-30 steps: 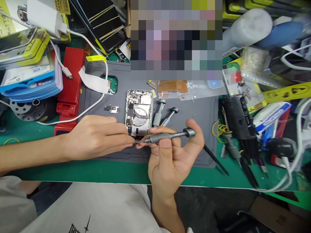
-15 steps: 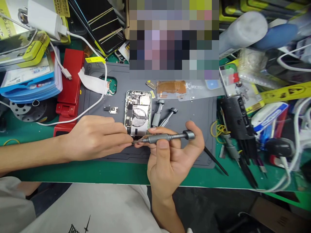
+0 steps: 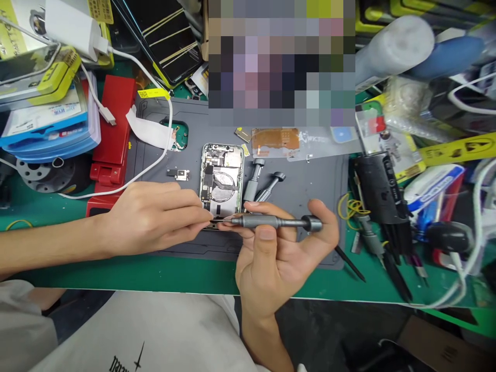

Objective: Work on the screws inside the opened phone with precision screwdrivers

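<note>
In my right hand (image 3: pixel 267 263) is a grey precision screwdriver (image 3: pixel 258 221), lying nearly level, its capped end by my index finger and its thin tip pointing left. My left hand (image 3: pixel 166 212) is closed in a pinch close to that tip; what its fingertips hold is too small and hidden to name. Just beyond both hands lies an opened phone (image 3: pixel 222 178) with bare inner parts, its lower end partly covered by my fingers. A small metal phone part (image 3: pixel 180 175) lies left of it. Two more screwdrivers (image 3: pixel 253 181) rest at its right.
A grey work mat (image 3: pixel 310 186) covers the green table (image 3: pixel 186 276). A white cable (image 3: pixel 169 134) crosses its left side beside a red tool (image 3: pixel 110 124). An orange film piece (image 3: pixel 275 143) lies behind the phone. A black pointed stick (image 3: pixel 351 264) and cluttered tools stand right.
The screwdriver in my right hand has shifted right, its tip drawing a little away from my left fingertips. My left hand stays pinched in nearly the same place. The view has shifted slightly.
</note>
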The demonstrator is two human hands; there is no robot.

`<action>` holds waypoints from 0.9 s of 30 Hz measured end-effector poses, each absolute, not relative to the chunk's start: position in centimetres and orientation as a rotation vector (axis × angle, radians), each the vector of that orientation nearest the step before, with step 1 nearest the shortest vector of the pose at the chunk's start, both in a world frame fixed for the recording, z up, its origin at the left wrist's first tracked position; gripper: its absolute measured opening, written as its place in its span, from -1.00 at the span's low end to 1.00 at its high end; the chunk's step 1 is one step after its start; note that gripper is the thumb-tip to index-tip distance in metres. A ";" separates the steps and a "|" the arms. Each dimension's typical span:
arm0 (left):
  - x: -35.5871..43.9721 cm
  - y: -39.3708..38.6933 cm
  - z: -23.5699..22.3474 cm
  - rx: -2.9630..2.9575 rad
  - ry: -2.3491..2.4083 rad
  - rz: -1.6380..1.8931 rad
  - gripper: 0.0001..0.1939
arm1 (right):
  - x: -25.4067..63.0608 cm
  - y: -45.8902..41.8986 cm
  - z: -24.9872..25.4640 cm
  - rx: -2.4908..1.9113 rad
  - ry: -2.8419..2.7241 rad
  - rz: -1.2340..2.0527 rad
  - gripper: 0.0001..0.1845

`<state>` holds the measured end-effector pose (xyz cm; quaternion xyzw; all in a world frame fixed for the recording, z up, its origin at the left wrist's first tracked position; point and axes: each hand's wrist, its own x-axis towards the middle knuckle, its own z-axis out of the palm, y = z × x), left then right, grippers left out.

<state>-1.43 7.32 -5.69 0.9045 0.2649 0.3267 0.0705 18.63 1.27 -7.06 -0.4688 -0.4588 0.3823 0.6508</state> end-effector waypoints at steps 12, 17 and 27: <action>-1.6 7.3 -5.3 2.707 0.733 0.925 -0.87 | 18.9 1.3 -7.1 -1.089 -1.009 0.953 -0.53; -1.6 7.4 -5.4 2.713 0.722 0.926 -0.89 | 19.0 1.3 -7.2 -1.096 -1.002 0.954 -0.53; -1.6 7.5 -5.4 2.714 0.705 0.920 -0.85 | 19.1 1.4 -7.2 -1.085 -0.985 0.963 -0.54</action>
